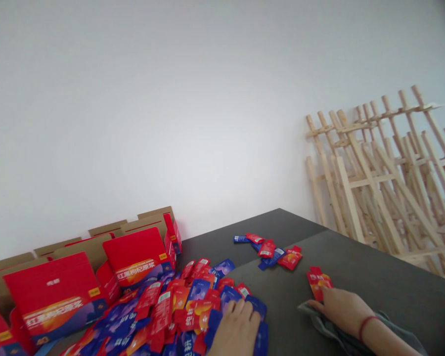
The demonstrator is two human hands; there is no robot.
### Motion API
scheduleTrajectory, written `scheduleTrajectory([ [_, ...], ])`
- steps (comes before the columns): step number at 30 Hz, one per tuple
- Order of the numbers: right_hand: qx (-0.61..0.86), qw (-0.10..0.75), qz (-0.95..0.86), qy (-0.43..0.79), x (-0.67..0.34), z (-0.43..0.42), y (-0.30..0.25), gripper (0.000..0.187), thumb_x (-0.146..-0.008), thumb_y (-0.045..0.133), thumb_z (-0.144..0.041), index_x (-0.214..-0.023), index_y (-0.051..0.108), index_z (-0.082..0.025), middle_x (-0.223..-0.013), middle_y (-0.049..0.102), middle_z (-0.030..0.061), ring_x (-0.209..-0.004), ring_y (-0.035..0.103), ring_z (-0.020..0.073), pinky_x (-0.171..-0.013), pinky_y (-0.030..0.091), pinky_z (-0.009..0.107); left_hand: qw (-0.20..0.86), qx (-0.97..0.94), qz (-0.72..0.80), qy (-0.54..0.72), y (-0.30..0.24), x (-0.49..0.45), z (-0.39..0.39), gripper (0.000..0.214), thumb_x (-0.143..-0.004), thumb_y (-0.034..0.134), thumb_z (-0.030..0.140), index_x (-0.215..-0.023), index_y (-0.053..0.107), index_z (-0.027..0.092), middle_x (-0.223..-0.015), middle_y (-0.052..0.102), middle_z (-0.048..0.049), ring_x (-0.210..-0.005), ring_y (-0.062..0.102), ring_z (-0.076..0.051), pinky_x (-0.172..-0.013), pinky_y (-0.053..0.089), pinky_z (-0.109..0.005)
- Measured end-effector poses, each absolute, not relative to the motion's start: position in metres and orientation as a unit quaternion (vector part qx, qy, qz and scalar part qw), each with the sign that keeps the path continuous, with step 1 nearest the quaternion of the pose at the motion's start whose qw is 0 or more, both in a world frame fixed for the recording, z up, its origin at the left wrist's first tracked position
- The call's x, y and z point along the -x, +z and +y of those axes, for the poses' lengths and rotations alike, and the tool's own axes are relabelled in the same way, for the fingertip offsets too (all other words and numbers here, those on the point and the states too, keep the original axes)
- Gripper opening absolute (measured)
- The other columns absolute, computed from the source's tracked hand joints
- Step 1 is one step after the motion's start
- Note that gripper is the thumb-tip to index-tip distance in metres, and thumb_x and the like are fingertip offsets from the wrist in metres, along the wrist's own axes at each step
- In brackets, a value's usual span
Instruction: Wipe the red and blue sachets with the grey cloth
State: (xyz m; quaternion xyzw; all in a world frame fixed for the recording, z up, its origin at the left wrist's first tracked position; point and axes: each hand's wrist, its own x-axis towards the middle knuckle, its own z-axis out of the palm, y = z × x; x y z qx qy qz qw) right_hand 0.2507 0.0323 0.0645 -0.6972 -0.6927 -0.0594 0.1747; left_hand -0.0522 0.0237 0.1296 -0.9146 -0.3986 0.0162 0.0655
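Observation:
A heap of red and blue foil sachets spreads across the near left of the dark table. My left hand lies on top of it, its fingers over blue sachets at the heap's right side. My right hand, with a red cord at the wrist, rests on a crumpled grey cloth. Its fingertips reach a small stack of red sachets. Farther off, a loose cluster of red and blue sachets lies on the table. The bottom edge of the picture cuts off the heap's near part.
Red printed cartons with brown cardboard flaps stand along the table's left side, beside the heap. The dark table has a far corner near a white wall. Several wooden easels lean together at the right.

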Motion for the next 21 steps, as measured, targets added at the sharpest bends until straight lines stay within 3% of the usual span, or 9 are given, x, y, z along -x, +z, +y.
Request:
scheduleTrajectory([
  [3,0.658,0.143,-0.738,-0.052,-0.240,0.039,0.072,0.024,-0.076,0.062,-0.040,-0.089,0.069,-0.021,-0.070,0.070,0.0109,-0.068,0.070,0.0330,-0.059,0.047,0.038,0.074,0.902,-0.425,-0.024,0.136,0.100,0.031,0.047,-0.072,0.057,0.014,-0.119,0.059,0.019,-0.119,0.059,-0.0099,-0.113,0.050,-0.027,-0.102,0.037,-0.045],
  [7,0.581,0.113,-0.805,-0.045,-0.218,0.030,0.078,0.035,-0.068,0.064,-0.027,-0.102,0.070,-0.027,-0.077,0.073,0.0080,-0.074,0.070,0.0314,-0.063,0.045,0.035,0.070,0.883,-0.463,-0.022,0.124,0.147,0.036,0.069,-0.069,0.047,0.004,-0.134,0.053,0.026,-0.128,0.057,-0.0088,-0.120,0.049,-0.026,-0.105,0.036,-0.046],
  [11,0.503,0.091,-0.858,-0.047,-0.207,0.019,0.083,0.043,-0.073,0.054,-0.019,-0.111,0.068,-0.035,-0.075,0.071,0.0029,-0.070,0.069,0.0261,-0.060,0.042,0.031,0.066,0.880,-0.470,-0.010,0.114,0.166,0.037,0.084,-0.065,0.050,0.003,-0.145,0.041,0.027,-0.145,0.046,-0.0114,-0.134,0.039,-0.030,-0.109,0.033,-0.051],
  [16,0.389,0.110,-0.910,-0.090,-0.218,0.010,0.085,0.047,-0.085,0.046,-0.013,-0.122,0.062,-0.036,-0.083,0.068,0.0016,-0.069,0.065,0.0207,-0.058,0.040,0.029,0.092,0.884,-0.449,-0.091,0.106,0.139,0.034,0.073,-0.071,0.041,-0.003,-0.137,0.050,0.027,-0.145,0.047,-0.0085,-0.134,0.042,-0.027,-0.110,0.037,-0.049],
  [21,0.430,0.095,-0.891,-0.108,-0.234,0.007,0.076,0.050,-0.085,0.045,-0.010,-0.126,0.059,-0.036,-0.088,0.068,0.0029,-0.076,0.065,0.0231,-0.064,0.042,0.032,0.097,0.929,-0.328,-0.144,0.070,0.068,-0.004,0.053,-0.085,0.048,0.007,-0.132,0.055,0.031,-0.130,0.062,-0.0036,-0.116,0.059,-0.022,-0.099,0.049,-0.036],
])
